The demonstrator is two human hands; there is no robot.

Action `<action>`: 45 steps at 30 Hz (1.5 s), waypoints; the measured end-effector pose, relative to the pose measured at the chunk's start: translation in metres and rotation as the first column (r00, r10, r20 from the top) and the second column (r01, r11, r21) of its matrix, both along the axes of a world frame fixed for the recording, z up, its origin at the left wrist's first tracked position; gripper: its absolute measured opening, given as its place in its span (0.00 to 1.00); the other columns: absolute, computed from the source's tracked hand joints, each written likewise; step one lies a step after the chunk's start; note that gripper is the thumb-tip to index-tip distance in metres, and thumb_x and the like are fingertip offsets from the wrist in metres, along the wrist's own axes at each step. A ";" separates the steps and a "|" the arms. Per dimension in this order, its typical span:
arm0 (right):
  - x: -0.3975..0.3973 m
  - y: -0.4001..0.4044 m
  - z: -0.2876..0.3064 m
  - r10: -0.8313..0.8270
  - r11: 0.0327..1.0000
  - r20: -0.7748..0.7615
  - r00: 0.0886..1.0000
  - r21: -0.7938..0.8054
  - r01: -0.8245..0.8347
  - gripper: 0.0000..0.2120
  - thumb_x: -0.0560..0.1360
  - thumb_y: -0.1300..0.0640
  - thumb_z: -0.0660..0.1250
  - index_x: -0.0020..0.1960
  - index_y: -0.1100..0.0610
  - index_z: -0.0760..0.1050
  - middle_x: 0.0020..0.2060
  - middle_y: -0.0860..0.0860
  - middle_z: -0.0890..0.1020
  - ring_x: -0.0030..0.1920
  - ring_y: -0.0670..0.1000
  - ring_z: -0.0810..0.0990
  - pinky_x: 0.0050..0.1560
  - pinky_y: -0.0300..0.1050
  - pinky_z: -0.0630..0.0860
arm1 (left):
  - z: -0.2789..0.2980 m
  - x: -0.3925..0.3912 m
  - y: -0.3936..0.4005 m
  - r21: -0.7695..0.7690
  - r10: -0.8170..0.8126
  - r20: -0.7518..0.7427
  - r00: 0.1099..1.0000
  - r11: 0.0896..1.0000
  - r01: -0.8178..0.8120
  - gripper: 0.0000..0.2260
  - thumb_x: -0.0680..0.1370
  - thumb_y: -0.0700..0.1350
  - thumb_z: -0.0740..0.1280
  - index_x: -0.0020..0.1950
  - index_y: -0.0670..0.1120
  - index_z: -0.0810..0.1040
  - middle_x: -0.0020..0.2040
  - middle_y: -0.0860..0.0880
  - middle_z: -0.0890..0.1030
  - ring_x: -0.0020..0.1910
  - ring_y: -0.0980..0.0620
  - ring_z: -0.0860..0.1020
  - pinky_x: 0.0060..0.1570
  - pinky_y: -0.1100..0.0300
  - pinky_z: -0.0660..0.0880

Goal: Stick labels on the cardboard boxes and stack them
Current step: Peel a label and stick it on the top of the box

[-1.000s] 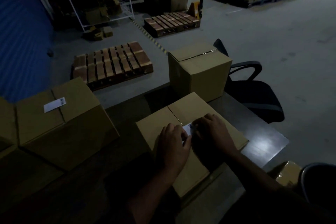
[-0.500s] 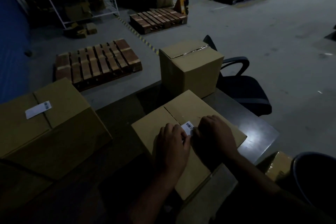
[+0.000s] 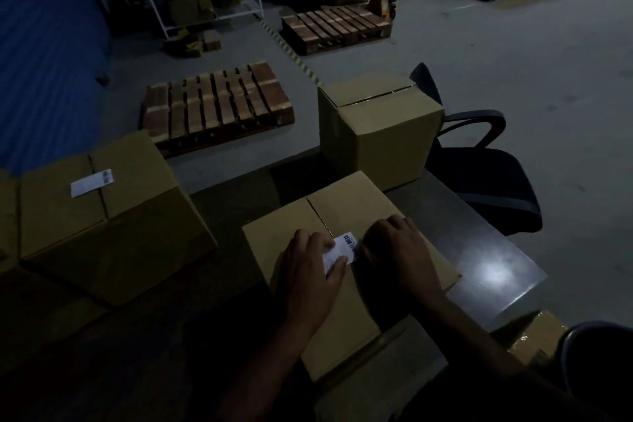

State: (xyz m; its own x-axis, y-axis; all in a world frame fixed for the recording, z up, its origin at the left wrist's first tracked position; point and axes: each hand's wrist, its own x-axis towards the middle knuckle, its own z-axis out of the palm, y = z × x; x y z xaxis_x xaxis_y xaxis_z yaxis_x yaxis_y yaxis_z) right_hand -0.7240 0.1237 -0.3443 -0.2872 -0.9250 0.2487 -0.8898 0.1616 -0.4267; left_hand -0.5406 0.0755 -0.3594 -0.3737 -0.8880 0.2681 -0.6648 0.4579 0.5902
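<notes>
My left hand (image 3: pixel 310 269) and right hand (image 3: pixel 399 250) press label (image 3: pixel 342 248) flat on box (image 3: pixel 346 216) between them, fingers spread, sealing adhesive. Labelled box (image 3: pixel 102 212) waits left on desk (image 3: pixel 479 250), unlabelled box (image 3: pixel 380 134) beyond.

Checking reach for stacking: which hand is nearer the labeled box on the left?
Left. The left hand lies on the near box beside the labeled box; the right hand is farther right.

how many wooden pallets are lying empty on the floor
2: one pallet just beyond the desk, another pallet farther back by the pallet jack. Loaded ones far back may be hidden under boxes.
</notes>
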 end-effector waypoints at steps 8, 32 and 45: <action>-0.006 0.002 -0.001 0.074 0.997 -0.035 0.997 -0.030 -0.075 0.10 0.75 0.45 0.72 0.53 0.48 0.80 0.49 0.48 0.77 0.51 0.51 0.72 0.49 0.47 0.65 | 0.000 0.003 0.001 0.020 0.023 -0.022 0.999 1.000 -0.023 0.16 0.77 0.63 0.66 0.63 0.59 0.74 0.60 0.60 0.69 0.57 0.60 0.74 0.55 0.53 0.81; -0.036 -0.020 0.009 0.121 0.992 -0.012 0.993 0.023 -0.121 0.20 0.73 0.33 0.69 0.54 0.45 0.73 0.59 0.47 0.72 0.60 0.49 0.68 0.54 0.48 0.73 | -0.006 0.035 0.025 0.193 0.504 -0.101 0.858 0.856 -0.480 0.38 0.62 0.62 0.84 0.66 0.50 0.72 0.69 0.49 0.64 0.68 0.45 0.68 0.61 0.52 0.70; 0.005 0.073 0.024 0.091 0.987 -0.093 0.991 0.139 -0.077 0.14 0.79 0.47 0.66 0.63 0.48 0.70 0.57 0.46 0.74 0.52 0.48 0.72 0.43 0.45 0.77 | 0.031 0.003 -0.081 0.317 0.012 -0.077 0.997 0.948 0.013 0.29 0.77 0.48 0.77 0.76 0.56 0.72 0.77 0.54 0.68 0.73 0.52 0.72 0.70 0.46 0.75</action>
